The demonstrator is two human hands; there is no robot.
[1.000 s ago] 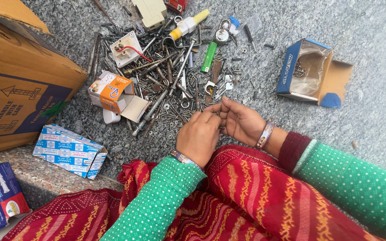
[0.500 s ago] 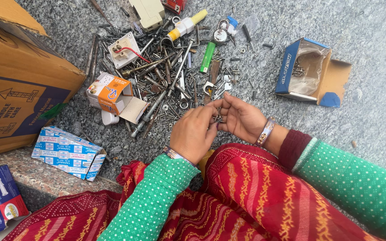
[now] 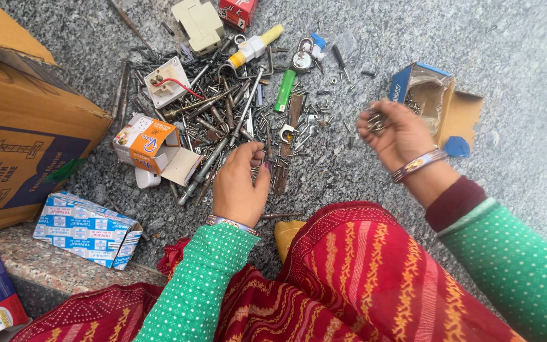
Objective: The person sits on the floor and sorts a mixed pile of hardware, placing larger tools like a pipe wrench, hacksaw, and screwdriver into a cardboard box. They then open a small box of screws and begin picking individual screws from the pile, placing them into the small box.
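A pile of screws, bolts and metal bits (image 3: pixel 235 120) lies on the grey speckled floor. My left hand (image 3: pixel 240 185) rests palm down at the pile's near edge, fingertips among the screws; whether it pinches one is hidden. My right hand (image 3: pixel 395 134) is lifted to the right, cupped around a handful of small screws (image 3: pixel 375 120). It hovers just left of an open blue and brown cardboard box (image 3: pixel 435 101) lined with clear plastic. Both arms wear green dotted sleeves and a bangle.
A big brown carton (image 3: pixel 20 139) stands at the left. Near it lie an orange and white small box (image 3: pixel 150 149), a blue and white patterned box (image 3: pixel 87 229), a white switch plate (image 3: pixel 167 81), a green lighter-shaped tube (image 3: pixel 285 92) and a padlock (image 3: pixel 301 60). Red patterned cloth (image 3: pixel 349 278) covers my lap.
My hands were together over my lap by the pile. My right hand has moved right toward the blue box with screws in it; my left has reached forward into the pile.
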